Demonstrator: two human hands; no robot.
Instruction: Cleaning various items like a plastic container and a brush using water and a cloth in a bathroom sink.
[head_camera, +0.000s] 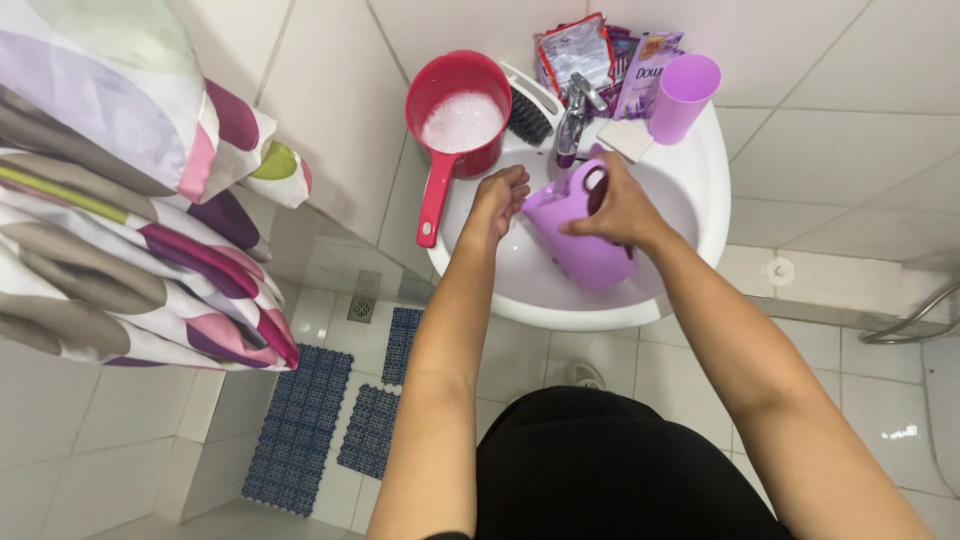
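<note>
A lilac plastic jug (580, 250) lies tilted inside the white sink (690, 250), its handle up near the tap. My right hand (622, 208) is shut on the jug's upper edge by the handle. My left hand (497, 200) hovers over the basin just left of the jug, wet, fingers curled loosely and holding nothing. The metal tap (573, 118) stands right behind the jug.
A red scoop pan (455, 115) full of foam rests on the sink's left rim beside a black brush (528, 117). Sachets (580, 55), a soap bar (625, 140) and a lilac cup (683, 95) sit at the back. A shower curtain (120, 200) hangs left; blue mats (300, 430) lie on the floor.
</note>
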